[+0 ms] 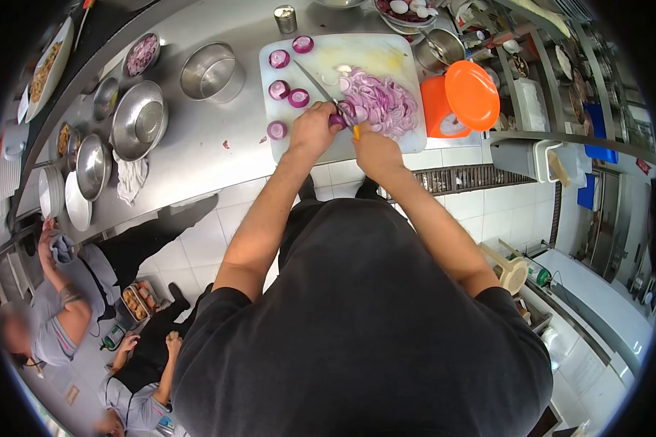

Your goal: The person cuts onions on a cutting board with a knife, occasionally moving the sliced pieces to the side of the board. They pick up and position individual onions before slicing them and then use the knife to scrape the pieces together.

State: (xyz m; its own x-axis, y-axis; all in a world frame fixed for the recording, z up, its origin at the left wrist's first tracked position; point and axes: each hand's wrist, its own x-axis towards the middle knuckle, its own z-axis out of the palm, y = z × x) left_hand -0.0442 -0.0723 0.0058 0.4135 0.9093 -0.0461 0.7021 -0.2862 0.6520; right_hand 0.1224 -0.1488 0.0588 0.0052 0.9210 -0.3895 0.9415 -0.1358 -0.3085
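Note:
On the white cutting board (372,52), my right hand (378,151) is closed around the yellow handle of a knife (315,81). Its blade points away to the upper left. My left hand (313,132) grips a piece of red onion (337,121) right beside the blade; the fingertips are partly hidden. A heap of sliced red onion (380,103) lies just beyond and to the right of the knife. Several purple onion halves (278,89) sit along the board's left side, apart from both hands.
An orange kitchen scale (434,109) with an orange plate (472,96) stands right of the board. To the left are a steel pot (213,73), a colander (139,120) and a bowl of chopped onion (141,54). Two co-workers (65,306) are at the lower left.

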